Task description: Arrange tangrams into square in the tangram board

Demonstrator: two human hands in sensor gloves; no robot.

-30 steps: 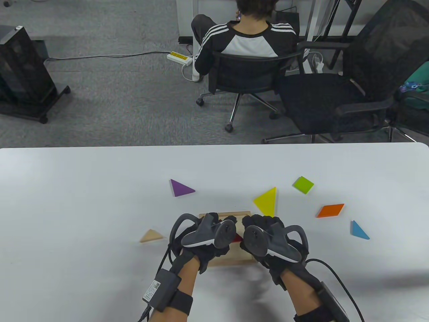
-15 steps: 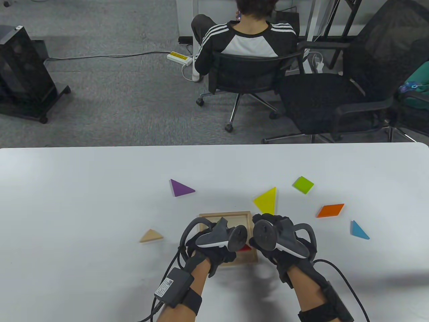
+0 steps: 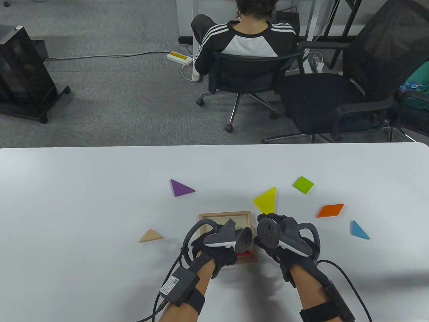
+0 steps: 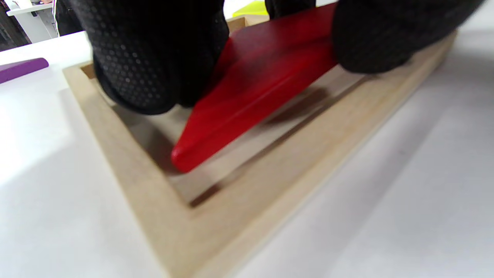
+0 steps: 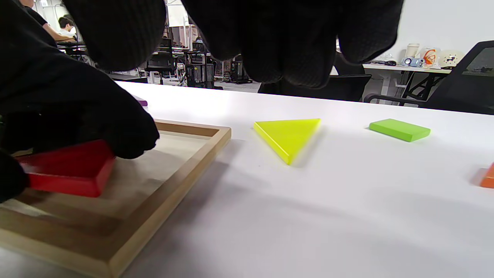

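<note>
The wooden tangram board (image 3: 225,216) lies near the table's front edge, half hidden under my hands. My left hand (image 3: 218,256) pinches a red triangle (image 4: 251,88) and holds it tilted inside the board (image 4: 127,154), one tip down near the frame's corner. A sliver of the red triangle (image 3: 244,253) shows at the board's near right corner. My right hand (image 3: 285,258) hovers just right of the board, its fingers (image 5: 289,46) hanging loosely curled above the table, holding nothing. A gloved fingertip (image 5: 127,135) rests on the red triangle (image 5: 73,170).
Loose pieces lie around the board: purple triangle (image 3: 181,188), yellow triangle (image 3: 267,200), green square (image 3: 303,184), orange parallelogram (image 3: 330,210), blue triangle (image 3: 359,230), wood-coloured triangle (image 3: 151,236). Beyond the table's far edge a person sits in an office chair (image 3: 248,73).
Both hands have slid right and toward the near edge. The red triangle has moved with the left hand to the board's near right corner, uncovering more of the board's far part.
</note>
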